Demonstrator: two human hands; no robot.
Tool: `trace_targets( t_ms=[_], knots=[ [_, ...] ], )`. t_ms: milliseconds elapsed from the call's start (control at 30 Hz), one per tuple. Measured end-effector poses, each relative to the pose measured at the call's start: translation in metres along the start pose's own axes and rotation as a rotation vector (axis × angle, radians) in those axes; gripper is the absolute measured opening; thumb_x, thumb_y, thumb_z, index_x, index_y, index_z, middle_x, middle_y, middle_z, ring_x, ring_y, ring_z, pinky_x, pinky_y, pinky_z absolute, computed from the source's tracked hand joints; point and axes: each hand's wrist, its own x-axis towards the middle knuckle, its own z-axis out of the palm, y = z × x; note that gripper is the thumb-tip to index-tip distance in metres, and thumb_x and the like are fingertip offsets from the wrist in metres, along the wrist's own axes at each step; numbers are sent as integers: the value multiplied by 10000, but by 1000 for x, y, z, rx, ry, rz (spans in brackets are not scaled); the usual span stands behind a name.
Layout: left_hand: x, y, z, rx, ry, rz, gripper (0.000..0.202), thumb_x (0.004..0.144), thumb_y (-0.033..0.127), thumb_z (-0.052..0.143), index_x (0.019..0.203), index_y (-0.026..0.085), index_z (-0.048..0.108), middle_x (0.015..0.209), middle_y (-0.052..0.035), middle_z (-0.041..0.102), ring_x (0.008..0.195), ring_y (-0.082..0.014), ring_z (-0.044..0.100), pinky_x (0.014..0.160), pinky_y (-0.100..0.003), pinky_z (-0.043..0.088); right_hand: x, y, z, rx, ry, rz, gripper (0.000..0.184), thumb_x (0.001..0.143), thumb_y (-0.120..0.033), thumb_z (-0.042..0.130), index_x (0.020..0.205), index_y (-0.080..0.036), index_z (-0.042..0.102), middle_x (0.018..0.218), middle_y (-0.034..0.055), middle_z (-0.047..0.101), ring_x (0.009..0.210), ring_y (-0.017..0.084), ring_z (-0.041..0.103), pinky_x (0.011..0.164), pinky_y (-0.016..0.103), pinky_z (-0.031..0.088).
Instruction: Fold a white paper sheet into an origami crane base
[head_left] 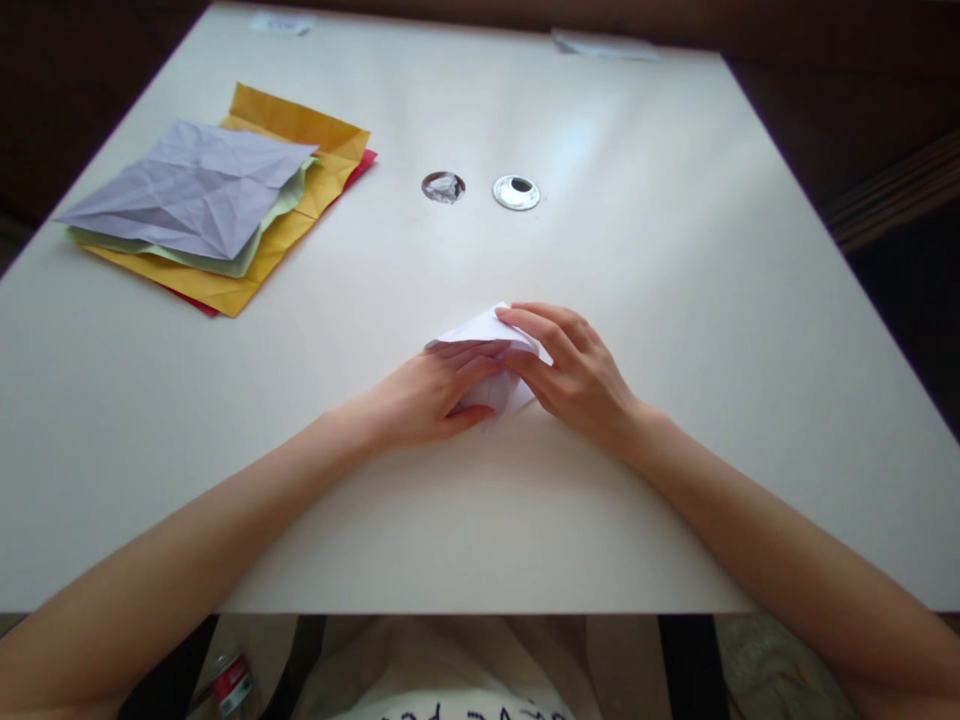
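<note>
A small folded sheet of white paper point(480, 325) lies near the middle of the table, with one flap lifted. My left hand point(450, 388) rests flat on the lower layer, its fingers stretched out and their tips hidden under the raised flap. From the right, my right hand point(574, 365) pinches that flap, index finger on top and thumb beneath. The far side of the paper and part of its lower layer are covered by my hands.
On the white table point(480, 530), a stack of creased sheets at the far left has a lavender sheet point(199, 185) above pale green, yellow point(300, 120) and red ones. Two round cable holes point(516, 205) sit beyond my hands. A bottle point(232, 685) stands below the front edge.
</note>
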Motion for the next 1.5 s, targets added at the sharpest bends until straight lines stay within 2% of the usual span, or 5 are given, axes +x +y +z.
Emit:
trace_targets(
  t_ms=[267,467,733,1000,1500],
  knots=[
    [-1,3,-2,-69,16,-104,435,769,255,502,1185,179,400,1124,-89,541,1019,-246,519,853,-364,427,-1,-4,7,11,30,77,256,889,-221,377,1115,-292,473,1246,7,473,1176,223,411,989,437,372],
    [1,6,2,-33,78,-181,365,797,370,497,1098,171,447,1074,-81,560,933,-230,544,759,-332,441,1,-8,7,-49,26,55,214,891,-210,363,1016,-273,524,1241,3,470,1186,209,402,1043,467,289],
    [1,7,4,25,78,-205,408,739,319,562,1097,164,443,979,-63,594,838,-200,563,671,-295,438,1,-7,7,-202,57,3,211,887,-190,349,903,-221,557,1226,31,481,1186,189,389,1043,426,263],
    [0,6,3,53,31,-222,444,727,325,559,1130,172,454,1093,-73,566,934,-218,560,750,-305,454,1,-4,6,-191,70,4,170,860,-180,375,858,-207,542,1205,48,494,1164,198,403,1021,431,280],
    [-4,-3,3,121,87,-158,650,749,457,531,1300,173,337,1245,-84,503,1121,-241,485,927,-313,392,-9,8,-6,-122,24,-75,73,740,-148,494,754,-208,533,1210,35,501,1152,235,434,1002,495,294]
  ],
)
